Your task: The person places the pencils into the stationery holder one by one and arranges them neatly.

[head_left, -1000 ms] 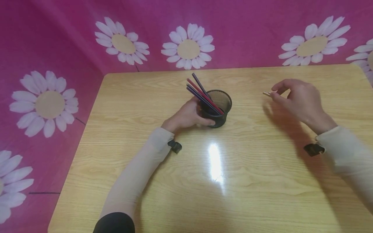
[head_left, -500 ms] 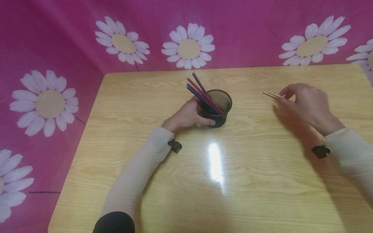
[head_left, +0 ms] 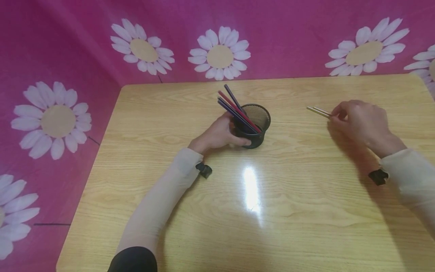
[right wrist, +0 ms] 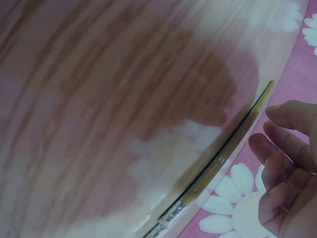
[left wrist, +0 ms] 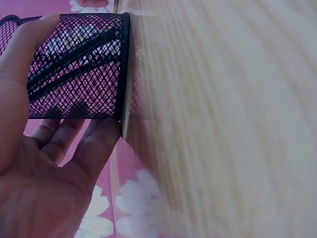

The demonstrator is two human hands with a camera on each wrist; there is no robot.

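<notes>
My left hand [head_left: 217,133] grips a black mesh pencil cup [head_left: 261,113], thumb at the near side. In the left wrist view, the cup's mesh wall [left wrist: 79,64] stands with its base at the tabletop. Dark and red pencils [head_left: 234,102] lean out of it to the left. Two thin gold-coloured pencils [head_left: 317,110] lie side by side on the table to the right. My right hand [head_left: 361,121] is at their right end. In the right wrist view, its loosely bent fingers [right wrist: 280,168] appear apart from the pencils [right wrist: 218,161], holding nothing.
The light wood table [head_left: 289,196] reflects a bright lamp spot in front of the cup. A pink cloth with white daisies [head_left: 289,37] hangs behind the table and along its left side.
My right hand has drawn back to the right, leaving more of the two gold pencils showing on the table. The left hand and the cup have not moved.
</notes>
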